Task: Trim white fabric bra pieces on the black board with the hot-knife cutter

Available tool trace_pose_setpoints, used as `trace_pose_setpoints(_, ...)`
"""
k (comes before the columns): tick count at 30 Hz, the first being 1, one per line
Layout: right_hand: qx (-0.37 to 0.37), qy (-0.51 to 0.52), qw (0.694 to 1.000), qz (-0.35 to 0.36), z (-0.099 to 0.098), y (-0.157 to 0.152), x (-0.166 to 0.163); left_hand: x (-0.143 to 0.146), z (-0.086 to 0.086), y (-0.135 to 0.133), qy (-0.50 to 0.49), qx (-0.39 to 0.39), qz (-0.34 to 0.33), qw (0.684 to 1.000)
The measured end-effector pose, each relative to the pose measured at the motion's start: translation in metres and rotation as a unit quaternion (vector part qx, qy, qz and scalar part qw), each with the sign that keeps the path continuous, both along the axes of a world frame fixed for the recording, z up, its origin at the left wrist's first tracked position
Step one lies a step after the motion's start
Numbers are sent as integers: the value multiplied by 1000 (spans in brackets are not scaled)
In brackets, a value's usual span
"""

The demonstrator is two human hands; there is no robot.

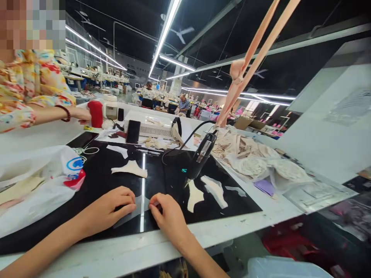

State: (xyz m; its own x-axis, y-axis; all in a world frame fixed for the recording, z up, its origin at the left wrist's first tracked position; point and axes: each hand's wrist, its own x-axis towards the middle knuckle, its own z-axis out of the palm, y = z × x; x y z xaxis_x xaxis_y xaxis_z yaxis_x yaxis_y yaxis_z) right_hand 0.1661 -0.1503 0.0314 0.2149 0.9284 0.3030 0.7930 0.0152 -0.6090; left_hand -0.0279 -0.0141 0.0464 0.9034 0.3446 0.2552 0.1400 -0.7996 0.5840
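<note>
A thin, see-through, film-like piece (129, 219) lies low over the black tabletop between my hands. My left hand (111, 206) has its thumb and fingertips drawn together at the piece's left and middle part. At the right end, my right hand (168, 214) pinches it between thumb and curled fingers. Beyond my hands lies a cream, curved fabric piece (130, 168). To the right are another cream cut piece (194, 196) and a white one (215, 190). A black hand-held tool with a cord (203, 152) hangs from peach straps above the tabletop.
At left, a white plastic bag (43, 185) covers part of the black surface. A co-worker's hand (79, 114) is beside a red thread spool (95, 114). A phone (133, 132) leans on a white vented box (156, 130). Beige garments (249, 154) are heaped at right.
</note>
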Motion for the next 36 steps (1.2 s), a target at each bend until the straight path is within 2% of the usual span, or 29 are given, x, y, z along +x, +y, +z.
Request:
trace_pose_setpoints(4,5,-40,999,-15,0,-7,3,-4,-11,5,-9,6,15,1000)
trace_pose_setpoints(6,14,-46,998,-40,2,-17,17,-5,-14,6,-25,4,23,999)
trace_pose_setpoints(10,46,-40,987,-151,10,-49,84,-7,-18,5,-47,1,45,998)
trace_pose_setpoints(14,67,-50,957,-279,13,-85,166,-7,-20,7,-57,6,66,996)
trace_pose_setpoints(17,53,-67,948,-307,7,-99,199,-7,-22,11,-45,25,61,997)
trace_pose_setpoints(20,35,-88,951,-296,-4,-95,204,-8,-24,13,-45,34,77,995)
trace_pose_setpoints(25,16,-119,951,-284,-17,-71,200,-10,-25,13,-14,44,89,995)
trace_pose_setpoints(29,2,-121,959,-256,-14,-65,209,-11,-25,13,-10,49,90,995)
trace_pose_setpoints(33,-12,-124,954,-272,-7,-76,226,-11,-28,14,-22,55,87,994)
trace_pose_setpoints(36,-35,-126,954,-271,-9,-81,231,-11,-31,16,-18,60,91,994)
